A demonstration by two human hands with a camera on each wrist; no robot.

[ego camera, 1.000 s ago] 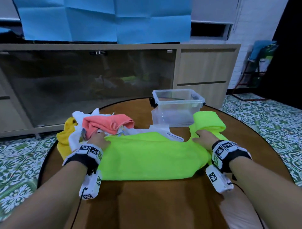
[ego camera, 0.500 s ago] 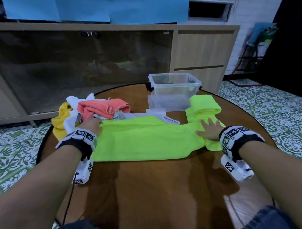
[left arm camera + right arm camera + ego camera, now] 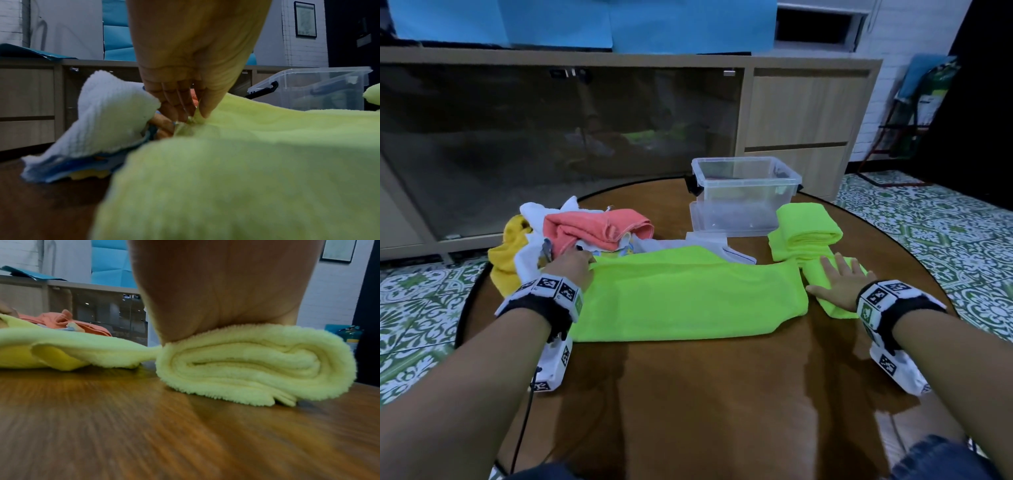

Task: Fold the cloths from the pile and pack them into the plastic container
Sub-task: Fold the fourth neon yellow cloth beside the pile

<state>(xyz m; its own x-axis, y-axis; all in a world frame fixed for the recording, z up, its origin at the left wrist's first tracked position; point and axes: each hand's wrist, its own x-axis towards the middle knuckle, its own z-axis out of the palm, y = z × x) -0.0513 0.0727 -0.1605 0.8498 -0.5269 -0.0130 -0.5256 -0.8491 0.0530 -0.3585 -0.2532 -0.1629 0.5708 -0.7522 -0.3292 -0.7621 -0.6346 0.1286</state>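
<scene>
Left hand (image 3: 571, 265) pinches green cloth (image 3: 688, 294) corner at 9 o'clock, right hand (image 3: 839, 281) flat, fingers spread, on its roll; a tug could unroll it.

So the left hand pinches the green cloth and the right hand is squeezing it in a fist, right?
Not quite. The left hand does pinch the green cloth, but the right hand lies flat on it with fingers spread, as the head view shows.

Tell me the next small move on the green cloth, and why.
Probably carry the left end across toward the right. The left hand pinches a corner of the green cloth, the right hand presses its bunched right end flat, and the cloth lies long and only half folded.
</scene>
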